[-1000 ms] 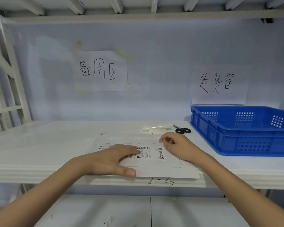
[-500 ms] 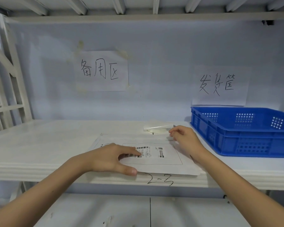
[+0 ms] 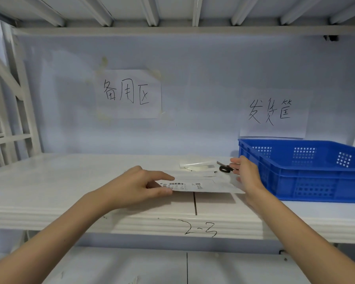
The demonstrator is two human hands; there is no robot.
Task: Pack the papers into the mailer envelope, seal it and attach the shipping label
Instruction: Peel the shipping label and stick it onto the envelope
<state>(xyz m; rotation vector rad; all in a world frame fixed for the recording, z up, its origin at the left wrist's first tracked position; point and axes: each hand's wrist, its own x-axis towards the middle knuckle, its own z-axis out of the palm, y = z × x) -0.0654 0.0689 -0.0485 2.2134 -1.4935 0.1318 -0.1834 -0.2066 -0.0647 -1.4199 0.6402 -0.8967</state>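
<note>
Step in hand, as I read it: lifting the labelled mailer (image 3: 201,184) off the shelf (image 3: 70,181), likely headed for the blue crate (image 3: 307,171) on the right

Left hand (image 3: 135,186) pinches the mailer's left edge, thumb underneath, index finger straight along the top. Right hand (image 3: 247,175) is at the far right corner, fingers loosely spread against the edge; can't tell whether it actually grips or just steadies

To do it well:
- keep both ends level; it's thin and will sag in the middle if one hand leads
- keep the left fingers off the label (image 3: 180,185) so it doesn't peel or smudge
- get a definite hold with the right hand before moving sideways
- clear the crate rim before lowering; the wall is just right of the right fingers
- scissors (image 3: 225,168) and tape roll (image 3: 196,167) sit just behind the right fingers, so don't sweep back

Mailer look: white, flat, rectangular, near edge raised off the shelf with a shadow under it. Label sits face up with a barcode and small print, just right of the left fingertips; a thin outline runs around the label. Seal flap not visible from here, so can't confirm it's closed

Mailer spans the gap between both hands, above the shelf front marked "2-3"
</note>
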